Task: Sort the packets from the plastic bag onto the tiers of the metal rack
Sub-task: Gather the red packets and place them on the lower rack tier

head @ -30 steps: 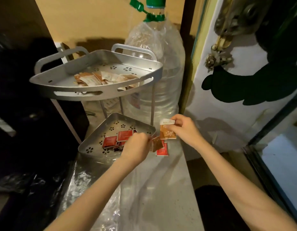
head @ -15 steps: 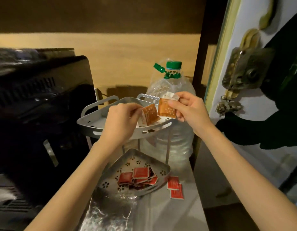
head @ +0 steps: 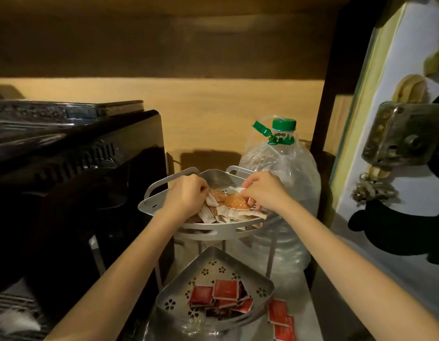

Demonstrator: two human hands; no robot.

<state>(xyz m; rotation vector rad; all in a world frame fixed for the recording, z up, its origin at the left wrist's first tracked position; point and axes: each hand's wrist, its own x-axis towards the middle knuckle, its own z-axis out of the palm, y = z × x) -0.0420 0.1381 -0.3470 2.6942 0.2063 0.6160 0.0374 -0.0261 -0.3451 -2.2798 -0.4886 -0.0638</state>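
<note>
A two-tier metal rack stands on the counter. Its upper tier [head: 149, 205] holds several orange and white packets [head: 228, 214]. Both my hands are over that tier. My left hand [head: 186, 195] pinches an orange packet [head: 214, 196] down among the pile. My right hand [head: 264, 190] pinches the white end of another orange packet [head: 237, 201] that lies on the pile. The lower tier [head: 213, 264] holds several red packets [head: 224, 291]. Two more red packets [head: 281, 318] lie on the counter to its right. Crumpled clear plastic [head: 196, 327] shows at the lower tier's front edge.
A big clear water bottle with a green cap [head: 283, 188] stands right behind the rack. A black appliance [head: 73, 183] fills the left side. A wooden wall lies behind, and a door with a metal latch [head: 400, 134] is on the right.
Both hands rose from the counter with an orange packet each, and have come down onto the upper tier's pile. The view tilted upward.
</note>
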